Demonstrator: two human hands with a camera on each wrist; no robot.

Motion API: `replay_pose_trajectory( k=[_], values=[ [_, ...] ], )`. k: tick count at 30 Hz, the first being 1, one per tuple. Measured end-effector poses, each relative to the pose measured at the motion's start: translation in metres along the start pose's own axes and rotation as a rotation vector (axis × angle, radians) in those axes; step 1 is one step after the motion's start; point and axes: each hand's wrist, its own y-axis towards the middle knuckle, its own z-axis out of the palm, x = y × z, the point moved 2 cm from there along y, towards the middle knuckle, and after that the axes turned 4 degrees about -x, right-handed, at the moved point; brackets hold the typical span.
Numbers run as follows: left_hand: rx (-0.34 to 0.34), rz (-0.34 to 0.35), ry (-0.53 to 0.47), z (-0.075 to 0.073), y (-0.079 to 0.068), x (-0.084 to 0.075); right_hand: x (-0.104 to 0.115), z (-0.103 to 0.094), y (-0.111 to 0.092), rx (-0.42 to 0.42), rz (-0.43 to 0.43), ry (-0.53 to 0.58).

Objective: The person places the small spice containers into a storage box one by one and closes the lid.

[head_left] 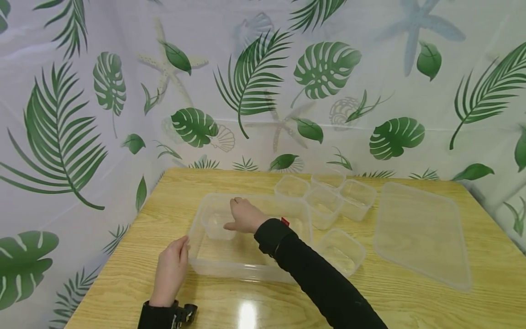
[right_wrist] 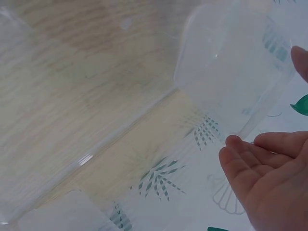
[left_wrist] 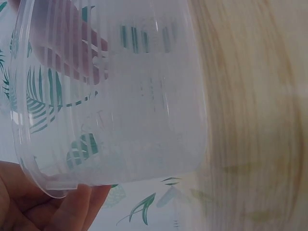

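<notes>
A large clear plastic storage box [head_left: 250, 270] stands on the table. My left hand [head_left: 170, 269] holds its left rim, fingers curled under the lip [left_wrist: 62, 185] in the left wrist view. Inside the box, at its left end, is a small clear plastic container [head_left: 219, 228]. My right hand [head_left: 246, 217] reaches in over the box and spans that container. In the right wrist view the fingers [right_wrist: 236, 156] touch one end of the small container's rim [right_wrist: 240, 82], with the thumb [right_wrist: 301, 62] at the other end. Glare and clear plastic blur its exact contact.
Several more small clear containers [head_left: 322, 203] cluster behind the box's right end. Another small container [head_left: 341, 253] sits by its right front corner. A flat translucent lid [head_left: 423, 233] lies at the right of the wooden table [head_left: 230, 301]. A leaf-print curtain [head_left: 263, 151] hangs behind.
</notes>
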Motion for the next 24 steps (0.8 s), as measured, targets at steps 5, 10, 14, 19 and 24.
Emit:
replay_pose_trajectory(
  k=[5,10,14,19,24],
  values=[
    [0.000,0.007,-0.001,0.0003,0.0005,0.0000,0.0009,0.0006,0.0005,-0.025,-0.006,0.020],
    [0.015,-0.004,-0.005,0.0001,0.0009,-0.0005,0.0016,0.0006,0.0009,-0.042,-0.003,0.035],
    [0.025,-0.012,-0.007,0.0004,0.0000,0.0002,0.0018,0.0026,0.0009,-0.055,-0.002,0.022],
    [0.025,-0.011,-0.010,0.0009,0.0003,0.0006,0.0020,0.0029,0.0019,-0.064,-0.009,0.012],
    [0.028,-0.014,-0.016,0.0010,0.0007,0.0008,0.0012,0.0031,0.0034,-0.064,-0.009,0.013]
  ],
)
